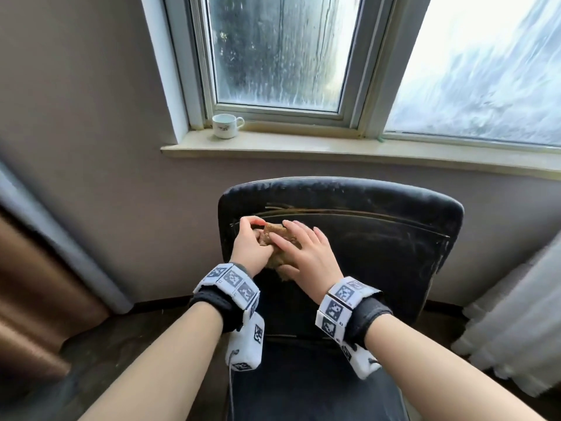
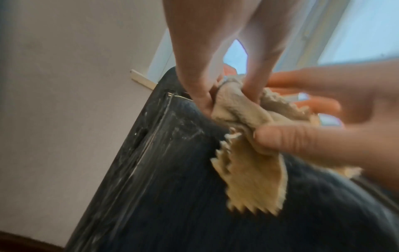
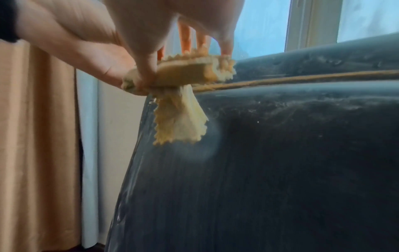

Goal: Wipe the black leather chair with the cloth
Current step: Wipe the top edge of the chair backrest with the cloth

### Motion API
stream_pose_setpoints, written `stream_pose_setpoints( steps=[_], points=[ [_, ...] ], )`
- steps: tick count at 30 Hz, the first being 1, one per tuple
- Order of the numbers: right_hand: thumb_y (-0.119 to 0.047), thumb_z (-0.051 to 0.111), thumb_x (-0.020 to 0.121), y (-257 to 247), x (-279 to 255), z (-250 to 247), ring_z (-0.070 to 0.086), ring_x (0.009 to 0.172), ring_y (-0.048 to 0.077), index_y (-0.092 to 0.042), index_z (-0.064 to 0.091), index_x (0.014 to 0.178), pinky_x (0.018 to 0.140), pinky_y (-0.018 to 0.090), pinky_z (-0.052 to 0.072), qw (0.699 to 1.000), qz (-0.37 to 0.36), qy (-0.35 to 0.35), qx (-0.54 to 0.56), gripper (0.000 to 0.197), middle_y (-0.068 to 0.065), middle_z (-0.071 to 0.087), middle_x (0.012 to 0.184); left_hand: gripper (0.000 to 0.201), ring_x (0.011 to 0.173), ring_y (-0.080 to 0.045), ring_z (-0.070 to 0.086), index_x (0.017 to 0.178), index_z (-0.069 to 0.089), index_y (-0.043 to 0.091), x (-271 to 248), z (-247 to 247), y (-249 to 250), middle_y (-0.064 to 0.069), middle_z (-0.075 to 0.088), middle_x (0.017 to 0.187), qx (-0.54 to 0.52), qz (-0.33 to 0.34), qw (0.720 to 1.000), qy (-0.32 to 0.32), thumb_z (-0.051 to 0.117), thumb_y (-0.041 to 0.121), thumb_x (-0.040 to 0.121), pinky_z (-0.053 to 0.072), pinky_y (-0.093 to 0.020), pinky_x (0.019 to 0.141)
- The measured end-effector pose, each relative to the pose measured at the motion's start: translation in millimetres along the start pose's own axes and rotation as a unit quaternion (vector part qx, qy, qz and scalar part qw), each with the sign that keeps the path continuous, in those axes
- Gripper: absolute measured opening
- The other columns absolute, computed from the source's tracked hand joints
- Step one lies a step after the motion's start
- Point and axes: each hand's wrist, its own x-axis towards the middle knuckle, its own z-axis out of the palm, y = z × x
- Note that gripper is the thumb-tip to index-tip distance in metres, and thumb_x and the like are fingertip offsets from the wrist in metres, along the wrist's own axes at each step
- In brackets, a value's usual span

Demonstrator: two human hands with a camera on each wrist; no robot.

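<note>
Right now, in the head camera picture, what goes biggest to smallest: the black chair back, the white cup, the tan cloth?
Largest: black chair back, by far.
Then: tan cloth and white cup look alike; the cloth is bunched and partly hidden, the cup stands farther away, so I won't rank them.

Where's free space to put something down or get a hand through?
Free: the sill right of the cup, bare up to the window frame; for a hand, the right half of the chair back; the seat below, partly hidden. Crowded: the chair back's upper left, where the left hand pinches the cloth and the right hand presses on it.
</note>
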Motion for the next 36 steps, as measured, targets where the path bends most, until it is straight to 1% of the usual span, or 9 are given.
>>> stream_pose_setpoints(
  steps=[3,6,9,11,14,18,26,31,36],
  points=[
    [-0.009,0.074,0.067,-2,21,5,0.063,0.101,0.036,-0.015,0.059,0.124,0.081,0.042,0.057,0.997,0.011,0.014,0.075,0.059,0.022,0.056,0.124,0.044,0.084,-0.014,0.059,0.112,0.042,0.014,29,-18,1,0.0,0.06,0.087,-0.079,-0.015,0.995,-0.059,0.057,-0.011,0.079,0.05,-0.018,0.067],
    [0.001,0.063,0.069,-5,45,3,0.064,0.097,0.035,-0.009,0.063,0.117,0.072,0.037,0.059,0.995,0.011,0.058,0.081,0.05,0.024,0.056,0.119,0.041,0.082,-0.014,0.061,0.1,0.048,0.018,53,-32,6,-0.004,0.062,0.087,-0.105,0.012,0.99,-0.09,0.058,-0.014,0.077,0.052,-0.014,0.066],
    [0.008,0.063,0.067,-2,76,-8,0.063,0.097,0.036,-0.005,0.067,0.109,0.077,0.036,0.058,0.988,0.042,0.131,0.062,0.043,0.023,0.056,0.117,0.041,0.092,-0.015,0.059,0.097,0.05,0.02,74,-45,11,-0.003,0.06,0.097,-0.099,0.063,0.993,-0.002,0.059,-0.013,0.075,0.049,-0.019,0.08],
    [0.003,0.063,0.073,-1,97,-16,0.06,0.099,0.036,-0.003,0.067,0.106,0.084,0.036,0.054,0.983,0.082,0.159,0.047,0.034,0.021,0.053,0.122,0.052,0.108,-0.017,0.051,0.118,0.047,0.016,86,-47,14,-0.003,0.055,0.115,0.046,0.118,0.99,0.062,0.064,-0.002,0.072,0.04,-0.028,0.096],
    [-0.003,0.058,0.082,-9,126,-15,0.054,0.103,0.033,-0.005,0.062,0.111,0.087,0.037,0.051,0.989,0.115,0.096,0.017,0.029,0.014,0.043,0.137,0.085,0.131,-0.021,0.031,0.144,0.02,0.015,94,-33,14,-0.003,0.04,0.138,0.253,0.108,0.961,0.0,0.068,0.021,0.075,0.018,-0.036,0.111],
    [-0.005,0.044,0.091,-13,146,-6,0.044,0.113,0.026,-0.012,0.048,0.131,0.09,0.032,0.045,0.992,0.113,-0.034,-0.044,0.042,0.001,0.046,0.136,0.082,0.134,-0.021,0.023,0.147,0.0,0.016,102,-16,10,-0.003,0.031,0.144,0.337,0.063,0.939,0.02,0.052,0.01,0.084,0.014,-0.034,0.111],
    [-0.006,0.05,0.084,39,127,-64,0.047,0.11,0.028,-0.008,0.062,0.111,0.086,0.034,0.044,0.962,0.237,-0.065,-0.119,0.03,0.006,0.057,0.119,0.085,0.127,-0.018,0.034,0.145,0.012,0.017,99,-9,6,0.001,0.041,0.134,0.427,0.086,0.896,0.086,0.067,0.026,0.081,0.022,-0.031,0.107],
    [-0.007,0.046,0.086,-8,147,-48,0.047,0.107,0.024,-0.019,0.065,0.109,0.079,0.031,0.046,0.989,0.116,-0.074,-0.051,0.032,-0.002,0.058,0.12,0.073,0.127,-0.021,0.035,0.143,0.018,0.017,101,-9,7,-0.002,0.043,0.135,0.429,0.076,0.894,0.1,0.058,0.011,0.082,0.025,-0.031,0.105],
    [-0.003,0.041,0.087,14,115,-47,0.045,0.101,0.024,-0.017,0.059,0.116,0.078,0.034,0.045,0.986,0.105,-0.09,-0.092,0.036,-0.008,0.052,0.13,0.077,0.125,-0.02,0.037,0.143,0.019,0.018,96,-15,5,-0.001,0.043,0.132,0.468,0.091,0.875,0.09,0.065,0.025,0.081,0.026,-0.031,0.105]
  ],
)
